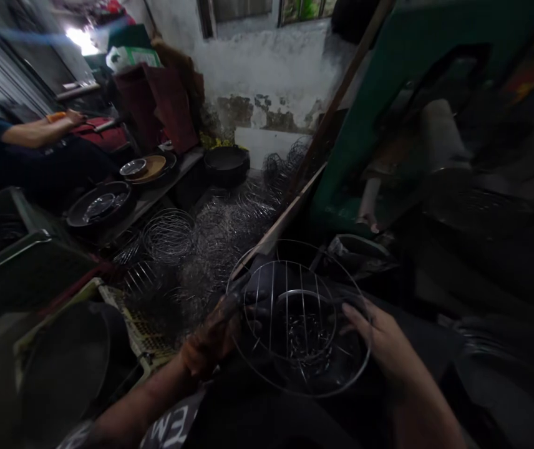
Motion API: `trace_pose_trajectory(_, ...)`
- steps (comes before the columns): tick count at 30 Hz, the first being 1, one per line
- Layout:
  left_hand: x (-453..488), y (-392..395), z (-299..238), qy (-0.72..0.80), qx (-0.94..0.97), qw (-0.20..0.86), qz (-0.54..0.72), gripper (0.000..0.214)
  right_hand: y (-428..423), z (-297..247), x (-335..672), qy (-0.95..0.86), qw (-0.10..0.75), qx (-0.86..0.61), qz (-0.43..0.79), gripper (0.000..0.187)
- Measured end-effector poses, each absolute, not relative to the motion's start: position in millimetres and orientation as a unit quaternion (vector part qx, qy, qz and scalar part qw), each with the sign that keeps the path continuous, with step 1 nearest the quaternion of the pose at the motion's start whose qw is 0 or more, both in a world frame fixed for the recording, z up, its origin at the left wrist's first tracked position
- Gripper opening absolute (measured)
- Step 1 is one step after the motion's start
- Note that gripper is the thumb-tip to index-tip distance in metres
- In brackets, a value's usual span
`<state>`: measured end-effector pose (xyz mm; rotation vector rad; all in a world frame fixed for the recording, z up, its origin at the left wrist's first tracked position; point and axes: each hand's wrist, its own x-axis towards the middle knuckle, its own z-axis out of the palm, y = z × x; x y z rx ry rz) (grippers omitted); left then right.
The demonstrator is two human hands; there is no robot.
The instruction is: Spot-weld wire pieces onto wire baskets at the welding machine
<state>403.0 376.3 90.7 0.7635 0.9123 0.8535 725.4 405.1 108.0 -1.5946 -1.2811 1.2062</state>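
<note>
A round wire rack (287, 312), made of a large outer ring and a smaller barred ring, is held tilted in front of me. My left hand (218, 327), with an orange and dark covering, grips its left rim; some of those fingers are lost in shadow. At the right rim, my bare right hand (372, 327) holds the outer ring, its fingers reaching inward. Through the bars I see a heap of small shiny metal pieces (309, 343) in a dark container below.
A tangled pile of wire rings (215, 231) covers the floor ahead. Left are a green crate (37, 243), a yellow crate (136, 324) and round pans (101, 206). Another person's arm (37, 132) shows at far left. A green machine (342, 168) stands right.
</note>
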Motion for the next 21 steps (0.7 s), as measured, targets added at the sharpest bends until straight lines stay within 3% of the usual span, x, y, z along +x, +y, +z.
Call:
trace_pose_trajectory(8, 410.8, 389.8, 101.5, 0.322, 0.247, 0.826, 0.391, 0.080, 421.0, 75.7, 714.1, -0.468, 0.450, -0.671, 0.358, 0.050)
trace_pose_trajectory(11, 414.8, 395.4, 103.8, 0.283, 0.219, 0.857, 0.370, 0.081, 426.1, 72.8, 716.9, -0.457, 0.463, -0.665, 0.366, 0.050)
trace_pose_trajectory(16, 425.3, 408.4, 110.3, 0.278, 0.179, 0.868, 0.371, 0.063, 437.2, 75.2, 730.6, -0.457, 0.447, -0.667, 0.384, 0.051)
trace_pose_trajectory(21, 452.6, 435.5, 116.7, 0.315, 0.244, 0.832, 0.387, 0.065, 466.3, 70.5, 749.1, -0.426, 0.470, -0.664, 0.396, 0.048)
